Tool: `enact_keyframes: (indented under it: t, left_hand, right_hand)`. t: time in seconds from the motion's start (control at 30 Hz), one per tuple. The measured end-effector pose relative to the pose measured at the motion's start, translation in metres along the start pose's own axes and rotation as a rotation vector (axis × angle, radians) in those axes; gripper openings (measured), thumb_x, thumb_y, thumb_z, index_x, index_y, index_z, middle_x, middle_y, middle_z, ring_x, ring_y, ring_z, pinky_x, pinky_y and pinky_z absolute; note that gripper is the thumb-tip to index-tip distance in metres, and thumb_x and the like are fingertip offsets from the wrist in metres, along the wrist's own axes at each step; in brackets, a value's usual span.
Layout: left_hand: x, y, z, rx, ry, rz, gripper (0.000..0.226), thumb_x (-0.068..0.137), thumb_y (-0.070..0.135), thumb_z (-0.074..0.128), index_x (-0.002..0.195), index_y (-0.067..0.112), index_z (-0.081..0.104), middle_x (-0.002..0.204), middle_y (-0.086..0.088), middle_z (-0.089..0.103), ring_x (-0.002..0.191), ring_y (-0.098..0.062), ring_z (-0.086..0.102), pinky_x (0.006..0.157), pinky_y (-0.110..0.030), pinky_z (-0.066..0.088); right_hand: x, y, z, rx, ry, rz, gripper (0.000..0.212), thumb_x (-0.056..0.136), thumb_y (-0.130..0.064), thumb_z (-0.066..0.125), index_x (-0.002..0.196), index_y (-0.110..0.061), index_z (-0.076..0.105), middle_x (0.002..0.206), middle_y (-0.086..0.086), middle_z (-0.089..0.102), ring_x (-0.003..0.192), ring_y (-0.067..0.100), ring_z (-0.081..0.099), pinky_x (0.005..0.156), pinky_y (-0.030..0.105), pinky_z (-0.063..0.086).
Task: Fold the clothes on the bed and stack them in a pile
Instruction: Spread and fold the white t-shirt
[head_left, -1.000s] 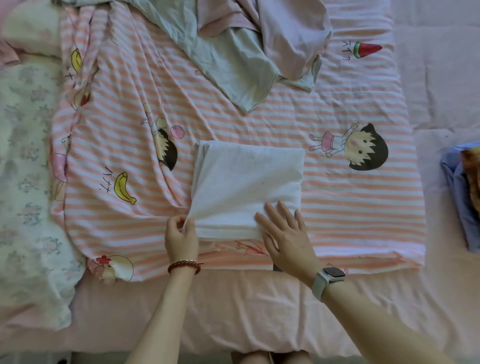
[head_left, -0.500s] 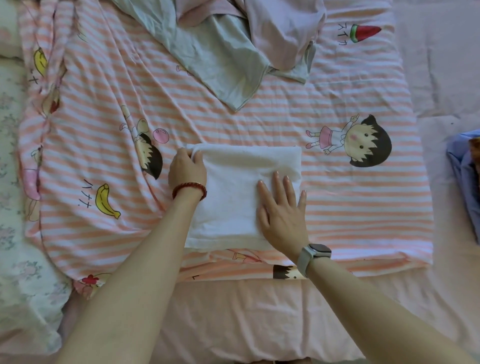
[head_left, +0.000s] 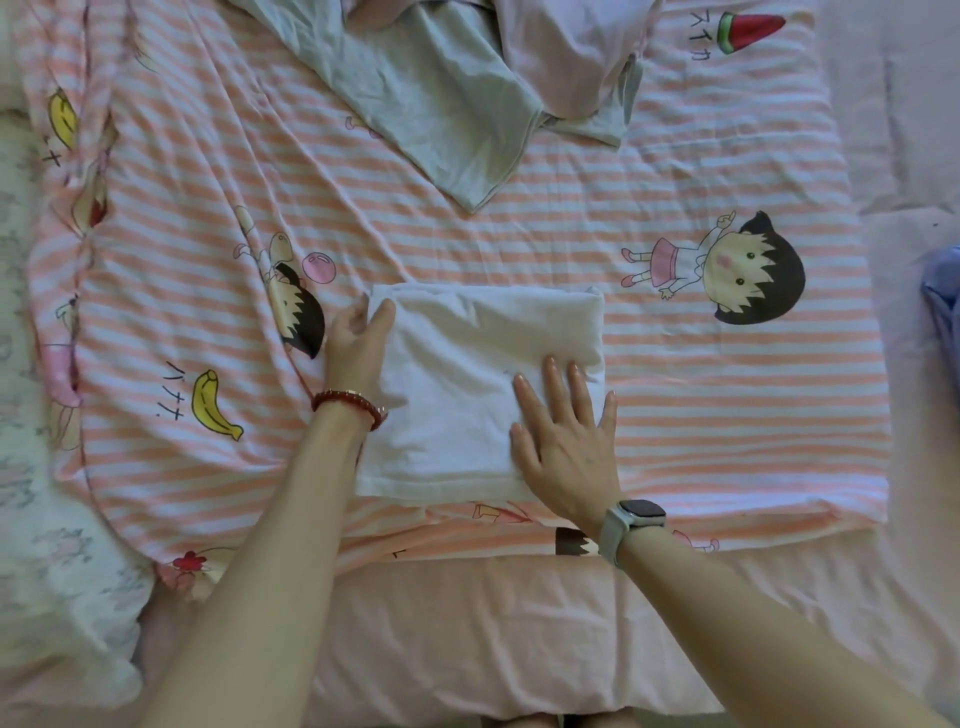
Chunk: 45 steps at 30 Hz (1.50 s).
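White garment (head_left: 467, 374) folded into rectangle, flat mid-bed; grey garment (head_left: 441, 104) and pink garment (head_left: 571, 47) crumpled, unfolded, far edge.

Both forearms are bare, no sleeves in view. The left wrist, centre-left of the frame, wears a red bead bracelet (head_left: 349, 406). The right wrist, lower centre-right, wears a dark-faced smartwatch (head_left: 640, 511) on a pale strap.

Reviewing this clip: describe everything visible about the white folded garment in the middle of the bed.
The white folded garment is a plain, soft-looking cloth folded into a rough rectangle, slightly puffy along its far edge. It lies flat on the striped cartoon sheet. The left hand touches its far left corner; the right hand rests flat on its near right part.
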<state>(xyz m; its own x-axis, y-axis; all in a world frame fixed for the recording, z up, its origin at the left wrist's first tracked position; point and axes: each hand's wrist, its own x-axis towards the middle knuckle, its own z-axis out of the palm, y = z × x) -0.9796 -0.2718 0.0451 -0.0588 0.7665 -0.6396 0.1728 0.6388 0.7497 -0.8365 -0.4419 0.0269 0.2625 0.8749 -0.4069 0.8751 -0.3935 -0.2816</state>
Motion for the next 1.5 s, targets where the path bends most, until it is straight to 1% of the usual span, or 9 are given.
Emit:
enact_keyframes:
  t: [0.13, 0.23, 0.43, 0.67, 0.87, 0.97, 1.13, 1.33, 1.5]
  left_hand:
    - [-0.029, -0.018, -0.012, 0.166, -0.033, 0.056, 0.031, 0.088, 0.034, 0.06, 0.107, 0.009, 0.055, 0.103, -0.003, 0.062, 0.095, -0.022, 0.06, 0.06, -0.027, 0.051]
    - [-0.041, -0.031, -0.008, 0.577, 0.058, 0.227, 0.027, 0.089, 0.034, 0.058, 0.098, 0.013, 0.045, 0.087, 0.005, 0.053, 0.081, -0.019, 0.052, 0.067, -0.027, 0.039]
    - [-0.029, -0.021, 0.009, 0.394, 0.122, 0.422, 0.015, 0.096, 0.018, 0.047, 0.1, 0.004, 0.047, 0.08, 0.005, 0.054, 0.071, -0.016, 0.05, 0.061, -0.024, 0.035]
    - [-0.035, -0.031, -0.003, 0.82, 0.342, 0.391, 0.038, 0.092, 0.022, 0.05, 0.126, 0.007, 0.043, 0.124, -0.013, 0.05, 0.107, -0.034, 0.052, 0.076, -0.042, 0.042]
    - [-0.072, -0.059, -0.006, 1.2, 0.075, 1.045, 0.043, 0.09, 0.022, 0.042, 0.131, 0.012, 0.05, 0.135, -0.016, 0.05, 0.127, -0.033, 0.041, 0.096, -0.049, 0.039]
    - [-0.075, -0.083, -0.02, 1.392, -0.216, 0.835, 0.054, 0.094, 0.037, 0.023, 0.144, 0.018, 0.03, 0.153, -0.01, 0.021, 0.141, -0.029, 0.019, 0.112, -0.048, 0.021]
    - [-0.047, -0.102, -0.045, 1.448, -0.178, 0.651, 0.057, 0.096, 0.051, 0.016, 0.138, 0.032, -0.019, 0.147, 0.008, -0.026, 0.137, -0.011, -0.022, 0.115, -0.04, -0.006]
    - [-0.044, -0.076, -0.031, 1.063, 0.079, 0.526, 0.059, 0.096, 0.033, 0.043, 0.147, 0.012, 0.022, 0.152, -0.016, 0.022, 0.14, -0.03, 0.019, 0.113, -0.042, 0.017]
    - [-0.019, -0.051, -0.025, 0.638, 0.088, 0.257, 0.056, 0.092, 0.034, 0.052, 0.14, 0.012, 0.034, 0.139, -0.009, 0.044, 0.127, -0.027, 0.041, 0.1, -0.033, 0.033]
  right_hand:
    - [-0.007, -0.004, -0.002, 0.065, 0.054, -0.004, 0.056, 0.092, -0.041, 0.02, 0.146, -0.028, 0.026, 0.158, 0.005, 0.007, 0.145, 0.024, -0.001, 0.11, 0.058, -0.001]
    - [-0.02, -0.007, -0.002, 0.065, 0.072, -0.061, 0.057, 0.09, -0.04, 0.021, 0.141, -0.023, 0.038, 0.154, 0.011, 0.02, 0.144, 0.032, 0.012, 0.108, 0.063, 0.005]
    - [-0.037, -0.01, 0.002, -0.041, 0.1, -0.154, 0.049, 0.088, -0.034, 0.035, 0.132, -0.021, 0.052, 0.145, 0.016, 0.039, 0.135, 0.039, 0.033, 0.097, 0.071, 0.021]
    - [-0.035, -0.014, -0.001, -0.076, 0.067, -0.16, 0.05, 0.09, -0.036, 0.031, 0.134, -0.023, 0.05, 0.146, 0.015, 0.038, 0.136, 0.038, 0.031, 0.098, 0.072, 0.017]
    - [-0.047, -0.016, 0.011, -0.159, 0.116, -0.285, 0.051, 0.087, -0.034, 0.036, 0.133, -0.019, 0.052, 0.144, 0.012, 0.042, 0.134, 0.036, 0.036, 0.097, 0.072, 0.015]
    - [-0.053, -0.01, 0.015, -0.161, 0.115, -0.338, 0.051, 0.086, -0.032, 0.039, 0.133, -0.018, 0.052, 0.143, 0.013, 0.043, 0.133, 0.037, 0.036, 0.098, 0.072, 0.023]
    - [-0.07, 0.019, 0.01, -0.112, 0.077, -0.498, 0.048, 0.087, -0.028, 0.042, 0.133, -0.022, 0.052, 0.145, 0.01, 0.04, 0.135, 0.035, 0.032, 0.106, 0.063, 0.018]
    - [-0.052, 0.036, -0.013, 0.456, 0.272, 0.009, 0.039, 0.092, -0.023, 0.044, 0.126, -0.006, 0.053, 0.13, 0.014, 0.048, 0.12, 0.028, 0.046, 0.099, 0.044, 0.042]
    - [-0.016, 0.027, -0.016, 0.939, 0.089, 0.353, 0.041, 0.091, -0.027, 0.053, 0.13, -0.018, 0.045, 0.123, 0.001, 0.053, 0.112, 0.018, 0.052, 0.097, 0.044, 0.044]
